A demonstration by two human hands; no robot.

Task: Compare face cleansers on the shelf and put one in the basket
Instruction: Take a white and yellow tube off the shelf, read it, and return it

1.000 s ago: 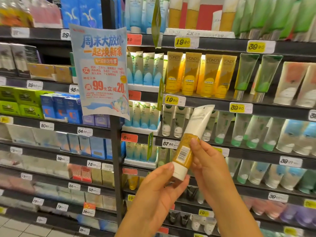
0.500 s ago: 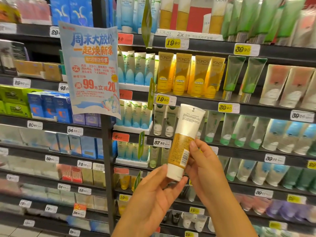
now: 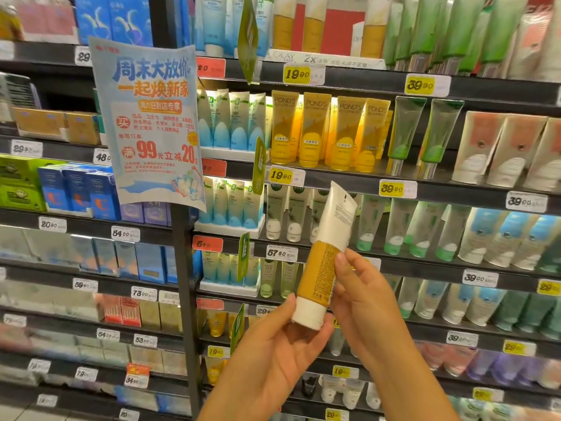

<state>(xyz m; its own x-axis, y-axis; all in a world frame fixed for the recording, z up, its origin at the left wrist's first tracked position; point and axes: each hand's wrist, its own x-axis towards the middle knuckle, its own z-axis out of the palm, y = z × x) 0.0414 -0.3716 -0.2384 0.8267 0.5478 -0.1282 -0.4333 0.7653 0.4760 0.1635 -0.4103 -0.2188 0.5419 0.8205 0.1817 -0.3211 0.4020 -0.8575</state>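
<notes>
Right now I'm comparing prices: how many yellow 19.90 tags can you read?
3: one on the top rail, one under the Pond's tubes, one low down. Blurred tags may hide more.

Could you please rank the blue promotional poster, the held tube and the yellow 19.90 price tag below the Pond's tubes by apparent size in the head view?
1. blue promotional poster
2. held tube, though nearness to the camera enlarges it
3. yellow 19.90 price tag
</notes>
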